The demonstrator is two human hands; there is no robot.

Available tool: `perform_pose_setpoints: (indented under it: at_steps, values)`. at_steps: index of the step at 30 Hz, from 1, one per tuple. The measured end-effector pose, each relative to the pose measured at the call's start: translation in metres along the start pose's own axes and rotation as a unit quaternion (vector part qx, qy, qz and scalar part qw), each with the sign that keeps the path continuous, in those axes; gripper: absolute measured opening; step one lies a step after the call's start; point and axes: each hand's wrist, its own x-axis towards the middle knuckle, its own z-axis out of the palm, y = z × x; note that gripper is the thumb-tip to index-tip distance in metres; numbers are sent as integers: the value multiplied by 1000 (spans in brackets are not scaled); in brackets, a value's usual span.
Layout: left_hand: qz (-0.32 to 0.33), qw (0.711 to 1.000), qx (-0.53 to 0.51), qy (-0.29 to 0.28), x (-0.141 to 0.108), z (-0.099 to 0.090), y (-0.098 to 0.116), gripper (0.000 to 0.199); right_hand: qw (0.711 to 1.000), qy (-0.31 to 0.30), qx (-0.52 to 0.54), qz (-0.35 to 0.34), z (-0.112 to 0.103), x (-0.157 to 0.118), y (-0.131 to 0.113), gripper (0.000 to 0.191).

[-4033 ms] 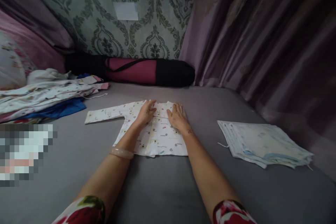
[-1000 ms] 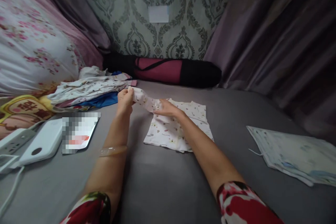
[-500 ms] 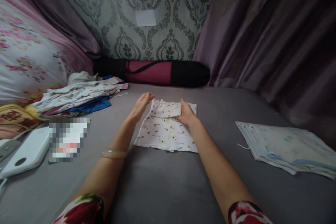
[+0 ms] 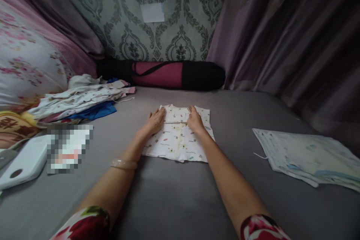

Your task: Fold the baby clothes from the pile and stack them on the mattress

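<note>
A small white shirt (image 4: 171,144) with a scattered print and a pale yellow strip down its middle lies on the grey sheet in front of me. Its far part is folded over in a band across the top. My left hand (image 4: 156,120) rests flat on the left end of that band, fingers stretched out. At the band's right side, my right hand (image 4: 195,120) has its fingers bent and pinched on the cloth, the fingertips partly hidden.
Folded pale cloths (image 4: 306,155) lie at the right. To the left are a heap of clothes (image 4: 81,99), a white device (image 4: 26,161) and a blurred-out item (image 4: 69,150). A black and maroon long bag (image 4: 157,75) lies along the wall.
My left hand has come down from beside the shirt onto its left edge. My right hand has shifted slightly left, and the folded band now lies flatter and wider.
</note>
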Motion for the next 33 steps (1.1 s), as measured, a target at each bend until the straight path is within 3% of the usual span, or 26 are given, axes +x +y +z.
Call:
perform_pose_setpoints:
  at_steps: [4, 8, 10, 13, 16, 21, 26, 33]
  values:
    - [-6, 1000, -1, 4, 1, 2, -3, 55, 1000, 28, 3, 1, 7, -6, 7, 72]
    - [4, 1000, -1, 8, 0, 1, -4, 55, 993, 108, -35, 14, 3, -11, 8, 62]
    - [29, 999, 10, 33, -1, -2, 1, 54, 991, 123, -55, -18, 1, -15, 3, 57]
    - [89, 993, 31, 70, -4, -4, 14, 55, 989, 65, -65, -116, 2, -21, -9, 52]
    - [122, 990, 54, 49, -5, 1, 22, 57, 984, 0, -63, -164, 8, -25, -17, 53]
    - [66, 995, 72, -7, -4, 10, 20, 60, 986, -42, -64, -150, 17, -26, -17, 55]
    - [21, 995, 88, -32, -3, 3, 27, 56, 986, -44, -65, -146, 15, -25, -18, 56]
    - [33, 992, 118, 27, 0, 2, 21, 59, 992, -13, -81, -94, 7, -21, -7, 62]
